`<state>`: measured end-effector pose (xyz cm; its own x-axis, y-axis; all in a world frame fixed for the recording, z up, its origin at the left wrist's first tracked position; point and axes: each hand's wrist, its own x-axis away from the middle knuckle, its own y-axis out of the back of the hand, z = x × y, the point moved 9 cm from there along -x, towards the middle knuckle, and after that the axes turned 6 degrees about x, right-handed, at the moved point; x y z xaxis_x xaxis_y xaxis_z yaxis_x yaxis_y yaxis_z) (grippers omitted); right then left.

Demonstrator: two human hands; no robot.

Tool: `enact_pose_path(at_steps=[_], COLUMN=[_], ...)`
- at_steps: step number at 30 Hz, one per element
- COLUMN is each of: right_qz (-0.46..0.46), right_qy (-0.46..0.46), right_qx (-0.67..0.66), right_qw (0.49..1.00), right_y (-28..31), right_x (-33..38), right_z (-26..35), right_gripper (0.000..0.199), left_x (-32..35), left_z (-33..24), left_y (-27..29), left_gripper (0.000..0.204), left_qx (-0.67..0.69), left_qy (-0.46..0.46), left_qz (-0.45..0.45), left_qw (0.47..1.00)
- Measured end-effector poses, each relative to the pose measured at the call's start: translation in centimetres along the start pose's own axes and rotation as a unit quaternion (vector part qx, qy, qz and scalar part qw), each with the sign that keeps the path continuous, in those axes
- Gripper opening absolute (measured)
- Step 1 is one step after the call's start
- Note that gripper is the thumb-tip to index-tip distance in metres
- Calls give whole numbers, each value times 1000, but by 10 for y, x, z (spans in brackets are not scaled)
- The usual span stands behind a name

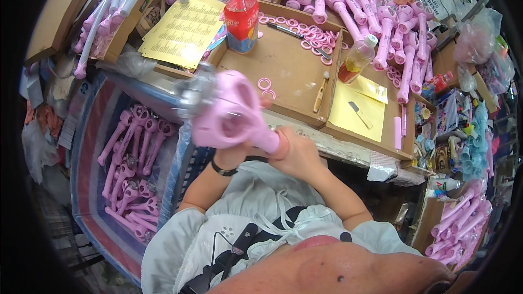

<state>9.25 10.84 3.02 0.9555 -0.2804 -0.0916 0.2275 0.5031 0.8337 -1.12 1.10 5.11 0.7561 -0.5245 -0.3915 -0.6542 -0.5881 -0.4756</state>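
In front of my body a pink plastic wand (pixel 226 111) is held up, its wide head with round openings toward the upper left. A shiny silver part (pixel 196 91), smeared by motion, sits at the head's far end. My right hand (pixel 299 153) is wrapped round the wand's narrow handle. My left hand (pixel 231 156), with a black band at the wrist, is under the head; the head hides most of its fingers. Beyond the wand, loose pink rings (pixel 264 84) lie in a cardboard tray (pixel 283 65), more of them along its far right.
A blue-rimmed bin (pixel 90 185) at the left holds several pink wands (pixel 128 169). A red-capped bottle (pixel 241 19) stands by yellow printed sheets (pixel 185 30). Right of the tray are a second bottle (pixel 357 60), yellow paper (pixel 348 114) with a blade, and piled pink wands (pixel 387 32).
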Motion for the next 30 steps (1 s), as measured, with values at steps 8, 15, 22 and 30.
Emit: enact_pose_path(at_steps=[8,15,22,30], right_qz=[-14,37,12,-316], right_qy=[17,-17,-180,96], right_qx=[-326,-704,-548,-338], right_qw=[945,709,817,881], right_y=[-11,-79,-100,42], right_x=[29,29,31,-1], right_z=[-30,-28,-66,-28], right_gripper=[52,39,16,47], left_x=[-28,-32,-51,-11], left_z=[-27,-65,-27,71], left_y=[26,-4,-5,-9], left_gripper=[62,56,57,39], left_qx=[391,429,180,-50], left_qy=[-94,-68,121,383], left_qz=[19,236,121,41], left_qw=[915,869,969,921])
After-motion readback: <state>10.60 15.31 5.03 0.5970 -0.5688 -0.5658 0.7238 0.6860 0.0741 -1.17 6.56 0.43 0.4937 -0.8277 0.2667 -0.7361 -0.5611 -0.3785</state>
